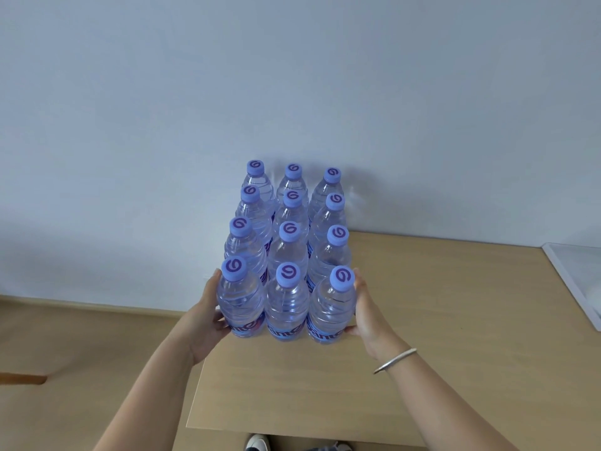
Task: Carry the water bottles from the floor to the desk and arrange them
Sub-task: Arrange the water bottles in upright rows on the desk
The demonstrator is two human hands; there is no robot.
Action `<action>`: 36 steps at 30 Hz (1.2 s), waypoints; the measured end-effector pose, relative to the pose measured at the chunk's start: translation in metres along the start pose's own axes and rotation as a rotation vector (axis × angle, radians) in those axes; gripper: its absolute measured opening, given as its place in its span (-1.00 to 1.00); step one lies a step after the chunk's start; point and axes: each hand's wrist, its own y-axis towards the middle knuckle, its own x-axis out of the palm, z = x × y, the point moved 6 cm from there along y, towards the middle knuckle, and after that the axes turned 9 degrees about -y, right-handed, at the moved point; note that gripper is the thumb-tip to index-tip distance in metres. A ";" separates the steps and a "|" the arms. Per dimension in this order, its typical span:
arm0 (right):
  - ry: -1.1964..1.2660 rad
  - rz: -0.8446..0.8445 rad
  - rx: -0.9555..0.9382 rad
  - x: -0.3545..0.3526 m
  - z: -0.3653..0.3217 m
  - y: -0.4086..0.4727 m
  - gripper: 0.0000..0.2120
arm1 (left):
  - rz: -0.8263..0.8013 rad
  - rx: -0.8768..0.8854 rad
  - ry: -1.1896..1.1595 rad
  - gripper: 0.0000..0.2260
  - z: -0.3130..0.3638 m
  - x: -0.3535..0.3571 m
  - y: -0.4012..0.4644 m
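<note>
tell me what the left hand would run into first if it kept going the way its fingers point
The left hand already grips the left side of the pack of water bottles, fingers pointing away from the person. Sliding on along that side, it would probably meet the wall behind the desk, though depth is unclear.

12 bottles (287,255) of clear glossy ribbed plastic, with matt lilac plastic caps (289,274). Desk (455,336) of pale matt wood-look board. Thin shiny metal bangle (395,360) at right wrist. Far wall (292,76) smooth, matt.
</note>
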 end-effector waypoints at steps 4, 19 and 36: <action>-0.018 0.006 -0.003 -0.001 0.001 0.002 -0.60 | -0.014 -0.043 0.045 -0.54 0.001 -0.005 0.004; -0.090 -0.105 0.069 -0.003 -0.044 0.018 -0.54 | -0.230 0.018 0.114 -0.50 0.049 0.038 0.029; 0.055 -0.133 0.006 -0.014 -0.073 0.060 -0.44 | -0.072 -0.059 0.119 -0.26 0.094 0.042 0.072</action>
